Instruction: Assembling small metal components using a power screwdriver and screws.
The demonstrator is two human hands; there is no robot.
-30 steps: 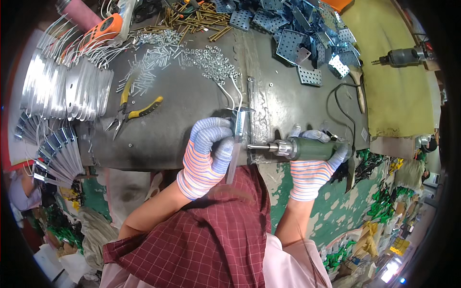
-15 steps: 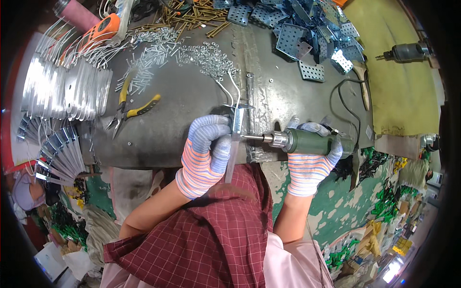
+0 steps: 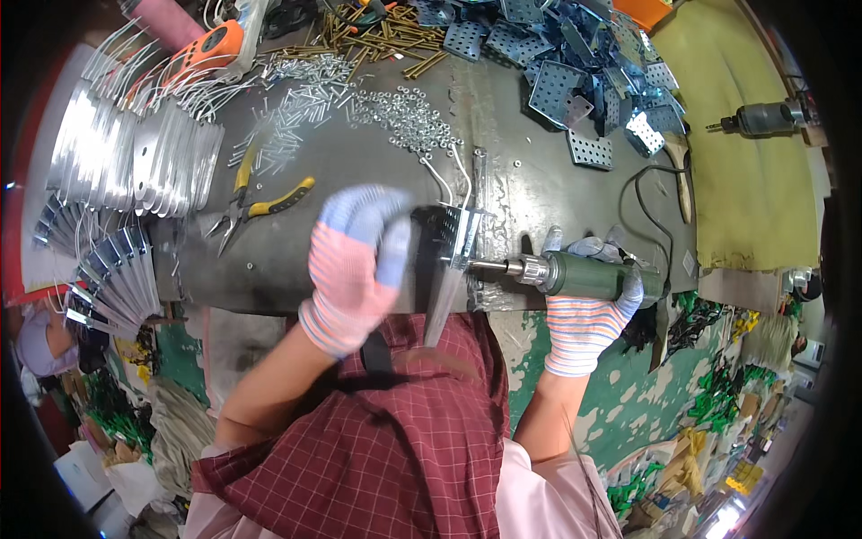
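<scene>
My right hand (image 3: 588, 314), in a striped knit glove, is wrapped round a green power screwdriver (image 3: 584, 275) that lies level and points left. Its bit reaches the side of a perforated metal plate (image 3: 463, 235) standing near the table's front edge. A flat translucent strip (image 3: 442, 304) runs from this plate over the edge toward my lap, and two white wires (image 3: 461, 175) rise from its far end. My left hand (image 3: 352, 274), gloved alike, is in the air left of the plate, apart from it. Its fingers are smeared by motion, and no held thing shows.
Yellow-handled pliers (image 3: 241, 205) lie at left, near piled screws (image 3: 301, 108) and nuts (image 3: 409, 117). Wired strips (image 3: 99, 171) are stacked at far left. Perforated plates (image 3: 557, 90) heap at the back right. A cable (image 3: 648, 202) and another power tool (image 3: 759, 119) are at right.
My left hand has come off the plate and strip and moved left and slightly away from me. My right hand keeps the screwdriver at the plate. The whole view has shifted a little.
</scene>
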